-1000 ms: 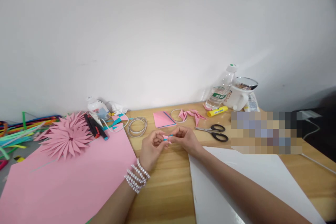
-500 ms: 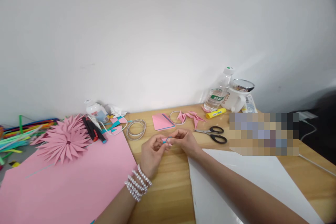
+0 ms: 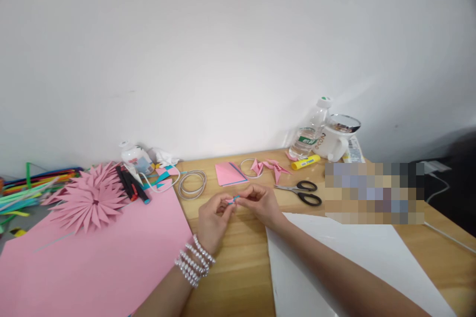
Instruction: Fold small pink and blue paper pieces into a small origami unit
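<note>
Between my fingertips is a small folded piece of pink and blue paper (image 3: 233, 200), mostly covered by my fingers. My left hand (image 3: 213, 215), with a pearl bracelet (image 3: 194, 261) at its wrist, pinches the paper from the left. From the other side my right hand (image 3: 260, 203) pinches it too, thumb and fingers together. Just beyond my hands lies a stack of pink paper sheets (image 3: 228, 173) with blue showing at its edge. Folded pink paper shapes (image 3: 275, 170) lie to the right of the stack, near scissors (image 3: 307, 192).
A large pink sheet (image 3: 111, 262) with pink paper flowers (image 3: 95, 202) covers the left. A white board (image 3: 345, 262) lies under my right forearm. At the back stand a water bottle (image 3: 307, 136) and a mug (image 3: 330, 143), near a yellow glue stick (image 3: 305, 162). Coiled cord (image 3: 192, 184) lies left of centre.
My fingers have shifted slightly on the paper, which now shows as a narrower, slanted strip between them. The things on the table stay where they were.
</note>
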